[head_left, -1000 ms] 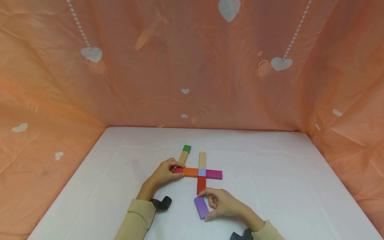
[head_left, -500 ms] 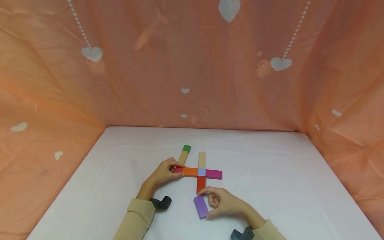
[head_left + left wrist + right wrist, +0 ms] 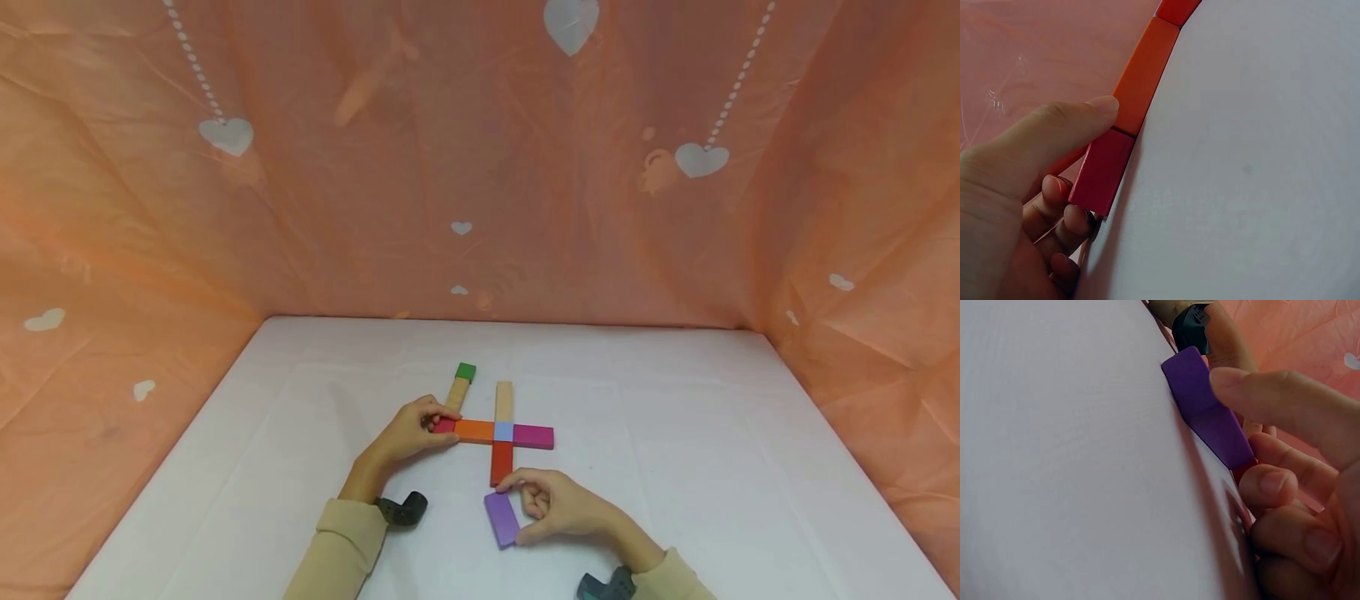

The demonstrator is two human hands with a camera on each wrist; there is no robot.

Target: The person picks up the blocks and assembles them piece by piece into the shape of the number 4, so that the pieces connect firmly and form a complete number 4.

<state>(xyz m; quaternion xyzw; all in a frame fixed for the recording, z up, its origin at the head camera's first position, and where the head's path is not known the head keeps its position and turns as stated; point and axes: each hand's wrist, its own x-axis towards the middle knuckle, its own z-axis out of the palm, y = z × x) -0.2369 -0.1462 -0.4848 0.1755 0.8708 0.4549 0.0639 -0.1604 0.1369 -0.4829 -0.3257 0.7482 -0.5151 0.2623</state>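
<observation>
Flat wooden blocks lie joined on the white table. A pale blue square block (image 3: pixel 503 432) stands at the centre, with a natural wood block (image 3: pixel 504 401), a magenta block (image 3: pixel 533 437), a red block (image 3: pixel 502 463) and an orange block (image 3: pixel 475 430) around it. My left hand (image 3: pixel 411 429) pinches the orange block's left end, where a crimson block (image 3: pixel 1102 172) meets it; the thumb tip touches the orange edge. My right hand (image 3: pixel 558 503) holds a tilted purple block (image 3: pixel 502 519) between thumb and index finger, just below the red block. Its other fingers curl inward.
Beyond my left hand, another natural wood block (image 3: pixel 457 394) slants up to a green block (image 3: pixel 466 372). Dark wrist devices (image 3: pixel 403 508) sit on both wrists. Orange sheeting (image 3: pixel 480 167) with pale hearts hangs behind and beside the white table (image 3: pixel 712 450).
Both hands keep nearly the same places. The right thumb has shifted slightly along the purple block's lower end; the blocks look unmoved apart from a small camera shift.
</observation>
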